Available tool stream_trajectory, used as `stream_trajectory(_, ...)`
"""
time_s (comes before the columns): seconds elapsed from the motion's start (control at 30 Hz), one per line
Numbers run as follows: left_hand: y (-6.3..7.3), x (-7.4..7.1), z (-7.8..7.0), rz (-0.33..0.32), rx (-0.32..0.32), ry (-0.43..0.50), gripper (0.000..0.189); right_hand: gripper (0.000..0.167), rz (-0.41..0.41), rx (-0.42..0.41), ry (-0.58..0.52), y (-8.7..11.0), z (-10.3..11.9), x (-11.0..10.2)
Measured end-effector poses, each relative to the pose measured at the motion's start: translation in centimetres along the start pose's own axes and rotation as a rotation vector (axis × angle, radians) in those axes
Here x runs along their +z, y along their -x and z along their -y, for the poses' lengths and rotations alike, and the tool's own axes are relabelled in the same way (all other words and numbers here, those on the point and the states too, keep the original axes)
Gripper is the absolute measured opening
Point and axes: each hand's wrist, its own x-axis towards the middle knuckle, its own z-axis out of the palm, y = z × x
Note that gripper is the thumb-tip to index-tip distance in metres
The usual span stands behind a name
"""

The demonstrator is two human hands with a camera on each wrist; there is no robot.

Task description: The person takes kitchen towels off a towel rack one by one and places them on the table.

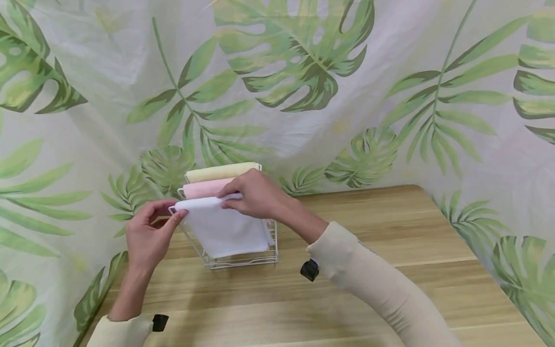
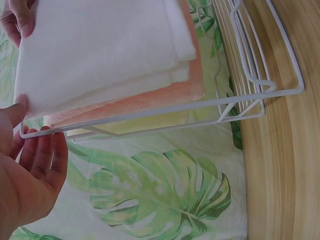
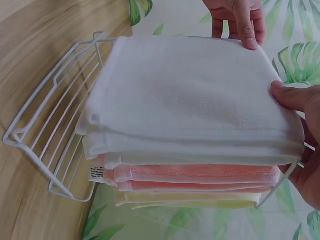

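Observation:
A white towel [image 1: 227,229] hangs folded over the front rail of a white wire rack [image 1: 243,263]. My left hand [image 1: 149,233] pinches the towel's top left corner, thumb in front and fingers behind the rack's wire end. Farther right on the same top edge, my right hand [image 1: 262,195] grips the towel between thumb and fingers. Behind it, a pink towel [image 1: 205,189] and a pale yellow towel [image 1: 221,172] drape over the rails farther back. In the right wrist view the layered side edges of the towels show, with a small printed label [image 3: 96,172] beside the pink one.
The rack stands on a wood-grain table [image 1: 368,226], near its back left. A leaf-printed cloth [image 1: 303,135] hangs right behind the table and runs down its left and right sides. Small black devices [image 1: 310,270] sit at both sleeve cuffs.

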Motion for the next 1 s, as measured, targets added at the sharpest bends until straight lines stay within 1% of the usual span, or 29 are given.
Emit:
stream_trajectory(0.13, 0.0, -0.2, -0.2, 0.019, -0.014, 0.002, 0.028, 0.021, -0.016, 0.003, -0.011, 0.4, 0.0, -0.1)
stream_trajectory(0.33, 0.0, -0.5, -0.4, 0.051, -0.064, 0.019, 0.025, 0.019, -0.046, 0.004, -0.02, 0.8, -0.1, -0.2)
stream_trajectory(0.57, -0.2, -0.9, -0.4, 0.09, -0.097, 0.091, 0.021, 0.016, -0.083, -0.002, -0.044, 0.9, -0.1, 0.0)
stream_trajectory(0.7, -0.4, -0.8, -0.4, 0.092, -0.1, 0.12, 0.018, 0.02, -0.054, 0.013, -0.031, 0.7, 0.1, -0.1)
stream_trajectory(0.83, -0.6, -0.8, -0.5, 0.084, -0.107, 0.12, 0.017, 0.024, 0.005, 0.031, 0.006, 0.2, 0.4, -0.3)
stream_trajectory(0.93, -0.6, -0.7, -0.5, 0.076, -0.117, 0.114, 0.016, 0.023, 0.035, 0.038, 0.013, -0.1, 0.7, -0.3)
stream_trajectory(1.0, -0.7, -0.7, -0.4, 0.071, -0.127, 0.103, 0.016, 0.021, 0.036, 0.044, 0.009, -0.2, 0.9, -0.3)
